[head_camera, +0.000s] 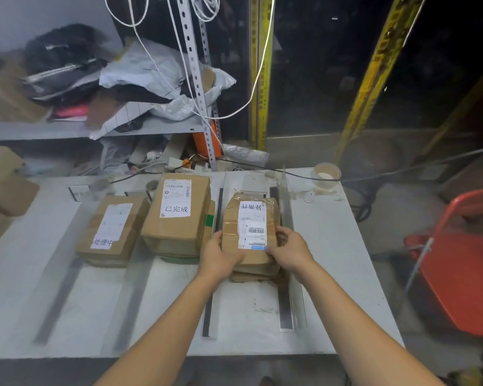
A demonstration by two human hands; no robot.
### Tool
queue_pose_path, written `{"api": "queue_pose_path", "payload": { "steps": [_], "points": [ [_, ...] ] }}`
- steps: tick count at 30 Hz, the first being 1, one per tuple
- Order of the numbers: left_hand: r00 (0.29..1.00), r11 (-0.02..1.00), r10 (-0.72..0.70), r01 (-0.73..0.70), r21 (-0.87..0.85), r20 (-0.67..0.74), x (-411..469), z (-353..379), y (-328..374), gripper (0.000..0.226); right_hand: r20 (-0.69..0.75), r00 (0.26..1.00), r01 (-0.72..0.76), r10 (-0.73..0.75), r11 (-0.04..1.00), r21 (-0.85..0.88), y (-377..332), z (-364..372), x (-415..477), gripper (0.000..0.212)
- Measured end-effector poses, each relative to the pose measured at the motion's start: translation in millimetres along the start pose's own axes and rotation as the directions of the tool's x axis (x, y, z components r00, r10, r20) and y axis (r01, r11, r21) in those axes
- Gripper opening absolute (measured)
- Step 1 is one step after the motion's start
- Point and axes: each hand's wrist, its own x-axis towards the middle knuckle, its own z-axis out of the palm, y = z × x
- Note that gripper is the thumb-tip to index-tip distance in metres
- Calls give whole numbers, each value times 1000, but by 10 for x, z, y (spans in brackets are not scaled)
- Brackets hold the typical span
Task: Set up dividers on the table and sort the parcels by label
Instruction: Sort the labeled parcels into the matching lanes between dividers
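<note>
Left hand (221, 256) and right hand (289, 250) each grip a near corner of the taped parcel (251, 215), with fingers curled round its sides. It sits on top of a small pile (255, 275) in the right lane, between the middle divider (209, 310) and the right divider (285, 302).

To do this well, I think the parcel should go down flat and line up with the pile, so it will not slide off. Both hands should not touch the thin dividers, which could tip if bumped. Its label reads upside down from here, so a turn may help.

2 other lanes hold the left parcel (112, 229) and the big parcel (176, 215). The white counter (332, 260) looks dusty. Behind it, a grey shelf (165, 126) is full of bags. A red chair (463, 274) stands on the right, and a cup (326, 175) sits at the far edge.
</note>
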Motion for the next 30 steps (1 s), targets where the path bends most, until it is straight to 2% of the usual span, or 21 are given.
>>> {"api": "queue_pose_path", "payload": {
  "steps": [5,6,9,13,17,21,25,30],
  "points": [
    [994,989,107,-105,101,-6,6,-97,72,55,-29,998,47,-50,992,-116,-100,-14,-51,56],
    [993,987,120,-118,108,-11,-6,-128,113,57,-35,997,66,-72,987,-147,-135,-24,-66,56],
    [984,975,175,-167,150,-43,-81,-291,289,82,-31,988,139,-152,957,-253,-304,-35,-127,60],
    [956,948,269,-242,207,-113,-175,-724,486,79,21,958,275,-287,890,-364,-648,69,-196,67],
    [906,873,367,-256,416,-213,-279,-1406,555,76,101,881,453,-463,760,-467,-1139,387,-335,66],
    [872,760,413,-170,628,-264,-422,-2151,446,71,202,781,591,-591,595,-544,-1571,876,-476,67],
    [853,696,402,-48,717,-333,-564,-2919,132,73,281,706,655,-650,449,-607,-1937,1464,-687,58],
    [830,596,406,76,799,-381,-776,-3894,-374,71,346,678,669,-648,350,-656,-2305,2377,-975,59]
  ]
}}
